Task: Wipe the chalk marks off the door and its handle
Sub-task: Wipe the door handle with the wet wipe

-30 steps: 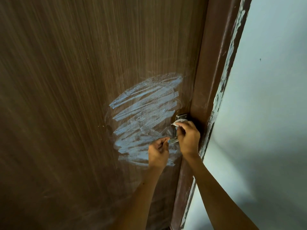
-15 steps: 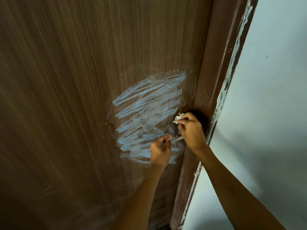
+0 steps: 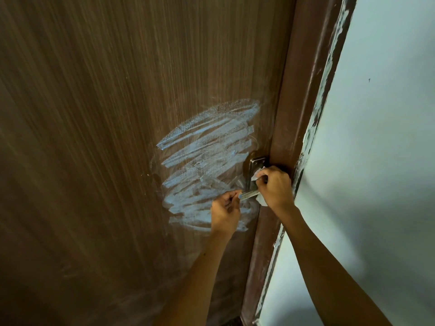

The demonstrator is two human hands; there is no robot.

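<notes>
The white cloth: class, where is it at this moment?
In the head view the white cloth sits right of centre, gripped by the right hand against the door handle, right of the chalk marks.

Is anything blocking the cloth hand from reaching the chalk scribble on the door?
Only partly. The left hand pinches the handle's tip, covering the chalk marks' lower right edge. Above it, nothing visible separates the right hand and white cloth from them.

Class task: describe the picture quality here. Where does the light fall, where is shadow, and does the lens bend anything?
Head view: the pale wall is brightest, shaded toward its lower right; the door is dim, darkest at its bottom left; the wide lens makes the door frame lean; the chalk marks and both hands look reasonably sharp.
</notes>
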